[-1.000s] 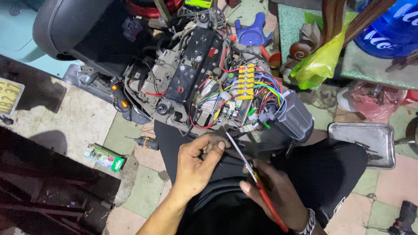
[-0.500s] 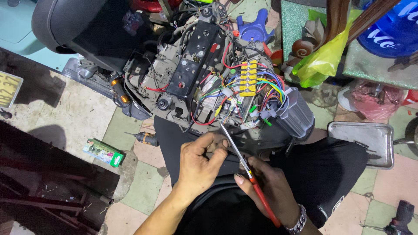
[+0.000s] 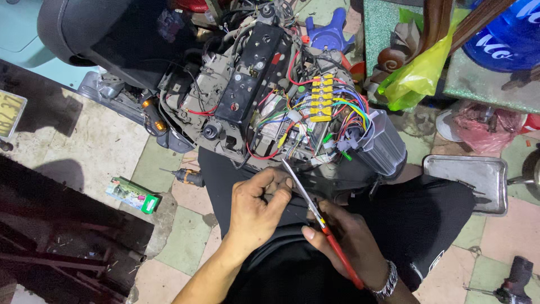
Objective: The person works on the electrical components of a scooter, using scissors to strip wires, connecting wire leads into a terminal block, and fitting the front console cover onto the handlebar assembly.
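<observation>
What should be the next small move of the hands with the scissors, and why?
Probably bring the tips of the red-handled scissors to what the left hand pinches, then cut. The right hand holds the blades beside the left fingertips, pointing toward the coloured wires. The pinched piece is too small to tell.

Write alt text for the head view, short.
Seen from above, a person's right hand holds red-handled scissors with the blades pointing at the exposed wiring bundle of an opened scooter, while the left hand pinches something small beside the blades. A metal tray lies on the tiled floor to the right.
</observation>
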